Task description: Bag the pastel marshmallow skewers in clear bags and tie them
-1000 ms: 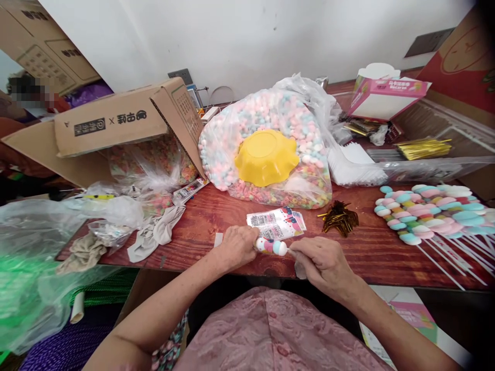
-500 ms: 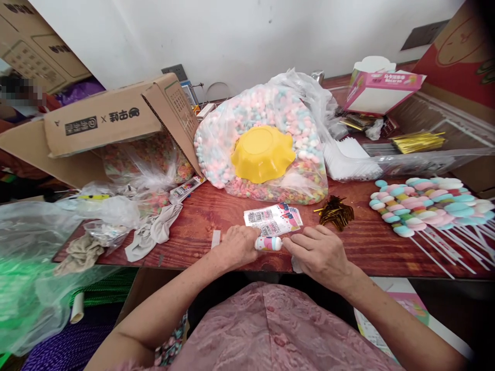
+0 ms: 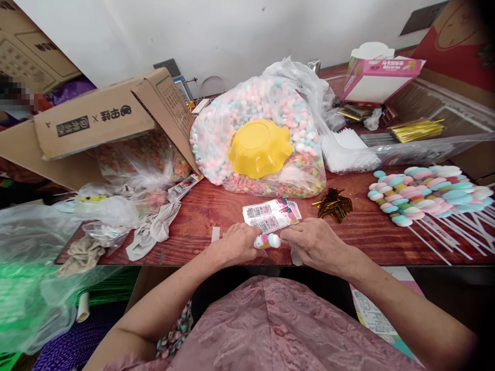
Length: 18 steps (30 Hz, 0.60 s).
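Observation:
Between my hands, near the table's front edge, is a short white-ended marshmallow stick [image 3: 267, 240] with a printed wrap in pink, blue and white round it. My left hand [image 3: 240, 243] is closed on its left end. At its right end the fingers of my right hand [image 3: 316, 244] are pinched together; whether they grip clear film or something else is too small to make out. A small stack of printed labels [image 3: 266, 215] lies just beyond my hands. Past my right hand sits a bundle of gold twist ties [image 3: 334, 205].
A yellow scalloped bowl [image 3: 261, 147] lies upside down on a big bag of marshmallows [image 3: 209, 139]. Finished marshmallow skewers [image 3: 429, 193] lie at the right, before a clear bin [image 3: 433, 154]. An open carton [image 3: 96, 121], plastic bags and cloths [image 3: 154, 229] crowd the left.
The wrapped marshmallow stick has turned slightly between my hands, and its white right end shows more. My right hand has shifted a little. The whole view has tilted slightly.

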{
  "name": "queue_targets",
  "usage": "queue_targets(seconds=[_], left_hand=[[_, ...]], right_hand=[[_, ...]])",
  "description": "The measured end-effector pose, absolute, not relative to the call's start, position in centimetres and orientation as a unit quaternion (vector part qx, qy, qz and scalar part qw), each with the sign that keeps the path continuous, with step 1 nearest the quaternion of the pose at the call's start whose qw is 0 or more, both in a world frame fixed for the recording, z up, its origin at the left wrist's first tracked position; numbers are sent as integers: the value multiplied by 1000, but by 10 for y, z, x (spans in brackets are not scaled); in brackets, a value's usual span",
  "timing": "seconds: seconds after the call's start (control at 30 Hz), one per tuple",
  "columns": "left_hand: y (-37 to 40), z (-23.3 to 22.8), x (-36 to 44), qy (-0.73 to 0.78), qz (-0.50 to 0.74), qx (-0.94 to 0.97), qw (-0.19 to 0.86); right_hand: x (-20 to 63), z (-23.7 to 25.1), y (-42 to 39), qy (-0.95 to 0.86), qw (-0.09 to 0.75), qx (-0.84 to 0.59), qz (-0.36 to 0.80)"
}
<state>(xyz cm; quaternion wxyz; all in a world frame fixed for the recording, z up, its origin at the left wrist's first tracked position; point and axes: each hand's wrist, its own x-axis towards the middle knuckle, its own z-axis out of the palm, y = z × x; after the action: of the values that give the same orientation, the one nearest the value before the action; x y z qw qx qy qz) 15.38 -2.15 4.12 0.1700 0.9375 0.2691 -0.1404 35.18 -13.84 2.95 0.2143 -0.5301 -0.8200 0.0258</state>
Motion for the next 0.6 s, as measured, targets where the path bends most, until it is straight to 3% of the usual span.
queue_targets(seconds=[0.2,0.3,0.6], left_hand=[[-19,37,154,305,-128,928,168],[-19,41,153,293,-119,921,227],[-19,44,156,172,-139,830,512]], right_hand=[[353,35,-143,-823,207,-522,89],[354,33,-146,-814,221,-531,86],[335,29,-149,-834,263,-467,-132]])
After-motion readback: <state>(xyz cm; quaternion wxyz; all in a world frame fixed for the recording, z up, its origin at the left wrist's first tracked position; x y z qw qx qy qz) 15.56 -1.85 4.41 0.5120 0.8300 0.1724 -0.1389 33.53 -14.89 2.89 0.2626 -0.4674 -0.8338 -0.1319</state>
